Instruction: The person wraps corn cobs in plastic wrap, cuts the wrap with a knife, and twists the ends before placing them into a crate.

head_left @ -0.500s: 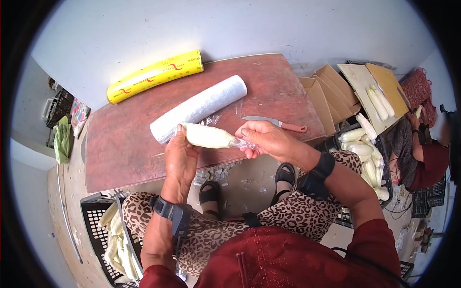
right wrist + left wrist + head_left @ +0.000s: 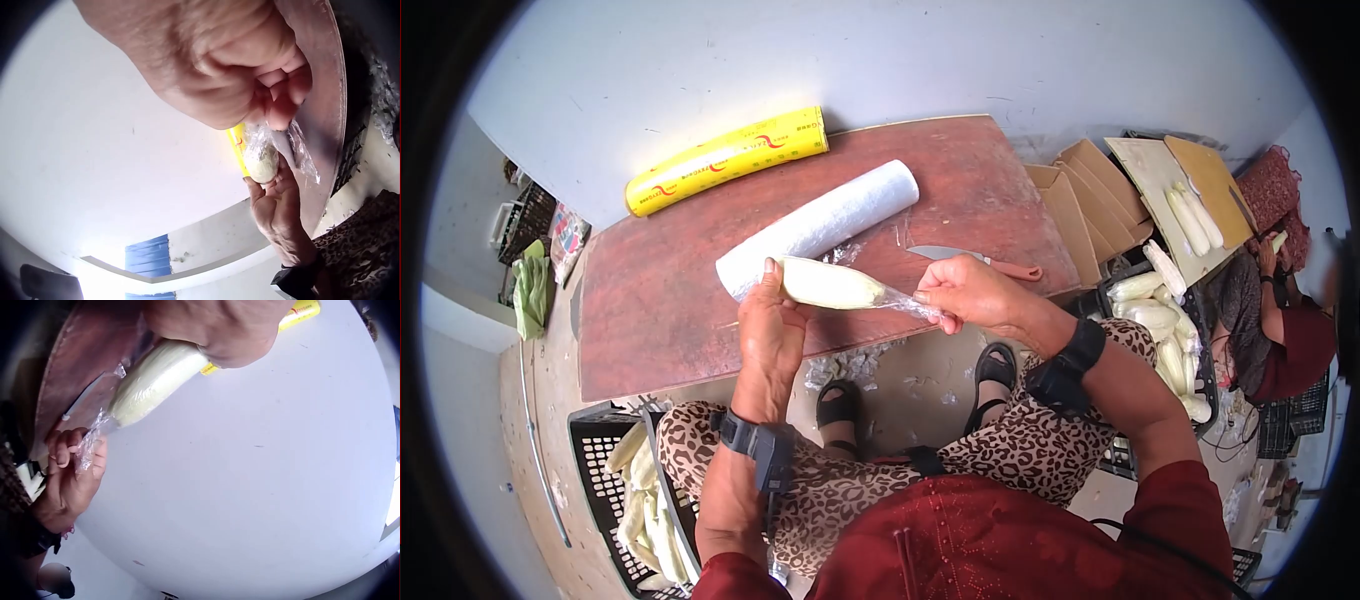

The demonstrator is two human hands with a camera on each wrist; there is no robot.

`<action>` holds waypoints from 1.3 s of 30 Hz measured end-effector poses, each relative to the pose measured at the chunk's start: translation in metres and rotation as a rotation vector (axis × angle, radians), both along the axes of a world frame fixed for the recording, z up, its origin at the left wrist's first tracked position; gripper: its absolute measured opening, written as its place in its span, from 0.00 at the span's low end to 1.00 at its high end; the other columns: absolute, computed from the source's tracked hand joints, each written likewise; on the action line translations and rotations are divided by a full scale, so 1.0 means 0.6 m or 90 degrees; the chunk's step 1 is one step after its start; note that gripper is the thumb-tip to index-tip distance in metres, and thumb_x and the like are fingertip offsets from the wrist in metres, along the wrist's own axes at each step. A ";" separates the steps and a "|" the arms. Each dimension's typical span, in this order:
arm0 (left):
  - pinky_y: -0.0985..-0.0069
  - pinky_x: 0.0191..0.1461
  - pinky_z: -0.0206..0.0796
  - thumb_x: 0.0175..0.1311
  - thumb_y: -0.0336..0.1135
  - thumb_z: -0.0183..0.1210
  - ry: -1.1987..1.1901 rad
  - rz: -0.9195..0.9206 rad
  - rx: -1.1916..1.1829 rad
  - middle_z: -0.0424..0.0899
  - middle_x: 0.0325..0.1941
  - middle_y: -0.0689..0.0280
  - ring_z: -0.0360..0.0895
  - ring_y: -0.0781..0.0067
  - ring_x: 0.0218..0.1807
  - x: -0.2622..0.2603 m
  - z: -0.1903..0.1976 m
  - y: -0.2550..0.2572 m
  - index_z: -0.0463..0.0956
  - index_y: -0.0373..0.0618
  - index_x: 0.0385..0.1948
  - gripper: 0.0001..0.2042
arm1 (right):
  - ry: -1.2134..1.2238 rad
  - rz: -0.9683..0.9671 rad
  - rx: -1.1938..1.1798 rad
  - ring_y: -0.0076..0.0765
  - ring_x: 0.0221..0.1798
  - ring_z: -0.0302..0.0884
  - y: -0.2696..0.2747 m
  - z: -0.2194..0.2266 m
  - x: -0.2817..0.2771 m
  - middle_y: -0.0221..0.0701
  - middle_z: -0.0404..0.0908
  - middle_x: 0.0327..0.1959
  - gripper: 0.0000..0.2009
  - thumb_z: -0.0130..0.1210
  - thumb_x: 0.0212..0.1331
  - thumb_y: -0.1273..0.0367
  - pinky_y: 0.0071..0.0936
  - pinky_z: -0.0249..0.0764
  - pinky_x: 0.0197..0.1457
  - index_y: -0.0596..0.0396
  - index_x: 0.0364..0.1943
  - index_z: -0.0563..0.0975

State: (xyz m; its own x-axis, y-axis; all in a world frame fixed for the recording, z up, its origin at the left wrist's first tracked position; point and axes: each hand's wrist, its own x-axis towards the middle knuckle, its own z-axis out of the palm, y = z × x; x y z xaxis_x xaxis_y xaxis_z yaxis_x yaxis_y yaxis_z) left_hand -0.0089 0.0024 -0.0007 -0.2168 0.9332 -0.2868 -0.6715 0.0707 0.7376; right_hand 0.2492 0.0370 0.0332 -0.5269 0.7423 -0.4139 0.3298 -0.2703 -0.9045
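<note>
The right hand (image 2: 975, 290) pinches clear plastic film (image 2: 901, 299); too strong pulling may tear it, or draw the long pale corn (image 2: 830, 283) from the gripping left hand (image 2: 772, 330).

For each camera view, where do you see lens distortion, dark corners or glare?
Head view: black corners, curved fisheye border; left wrist: bright glints on the plastic film; right wrist: washed-out glare at lower left, edge of the table bowed.
</note>
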 end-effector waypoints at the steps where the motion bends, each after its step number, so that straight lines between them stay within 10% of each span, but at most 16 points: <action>1: 0.66 0.57 0.71 0.73 0.41 0.51 -0.001 -0.002 0.002 0.80 0.48 0.62 0.78 0.67 0.50 -0.003 -0.004 0.001 0.71 0.41 0.49 0.14 | -0.034 0.004 0.013 0.19 0.21 0.72 0.003 0.002 0.002 0.28 0.76 0.24 0.07 0.51 0.67 0.71 0.18 0.69 0.23 0.63 0.35 0.75; 14: 0.64 0.59 0.71 0.73 0.42 0.49 0.003 -0.012 -0.018 0.80 0.49 0.61 0.78 0.66 0.51 0.003 0.000 0.001 0.70 0.41 0.50 0.15 | -0.021 -0.012 0.816 0.38 0.41 0.77 -0.039 0.025 -0.041 0.36 0.75 0.38 0.18 0.64 0.54 0.70 0.31 0.75 0.45 0.58 0.45 0.69; 18: 0.65 0.58 0.71 0.73 0.42 0.50 0.017 -0.038 -0.006 0.80 0.49 0.60 0.79 0.66 0.50 0.005 0.004 -0.002 0.70 0.41 0.50 0.14 | -0.021 -0.075 0.539 0.38 0.36 0.78 -0.040 0.000 -0.055 0.37 0.76 0.32 0.15 0.62 0.59 0.69 0.36 0.74 0.40 0.59 0.42 0.68; 21: 0.65 0.58 0.71 0.73 0.41 0.50 0.011 -0.029 -0.008 0.80 0.49 0.61 0.79 0.66 0.50 0.003 0.005 -0.001 0.70 0.41 0.50 0.14 | 0.097 -0.048 0.300 0.19 0.32 0.73 -0.025 -0.013 -0.044 0.27 0.76 0.31 0.08 0.56 0.65 0.71 0.20 0.72 0.35 0.59 0.41 0.71; 39: 0.62 0.57 0.72 0.73 0.42 0.50 -0.023 0.062 0.027 0.79 0.48 0.59 0.78 0.63 0.50 -0.031 0.020 0.017 0.70 0.37 0.50 0.16 | -0.084 -0.094 0.323 0.12 0.28 0.68 0.004 -0.010 0.025 0.22 0.74 0.27 0.07 0.56 0.65 0.70 0.15 0.66 0.30 0.60 0.39 0.73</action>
